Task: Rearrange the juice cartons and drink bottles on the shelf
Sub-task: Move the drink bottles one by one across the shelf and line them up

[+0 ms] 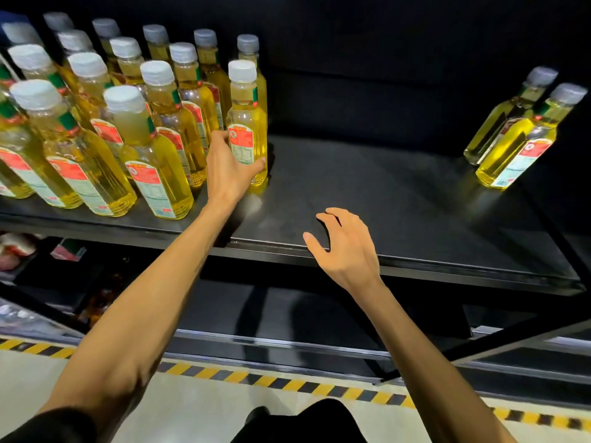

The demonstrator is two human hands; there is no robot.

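Several yellow drink bottles with white caps [153, 142] stand in rows on the left of a black shelf [367, 193]. My left hand [228, 167] grips the lower part of the rightmost bottle [248, 116], which stands upright on the shelf beside the rows. My right hand [345, 244] hovers over the shelf's front edge, fingers loosely curled and holding nothing. Two more yellow bottles [518, 135] stand at the far right of the shelf. No juice cartons are in view.
A wide bare stretch of shelf lies between the left rows and the two right bottles. A lower shelf [287, 314] sits below, with dim packages at the left [67, 251]. Yellow-black hazard tape [287, 383] runs along the floor.
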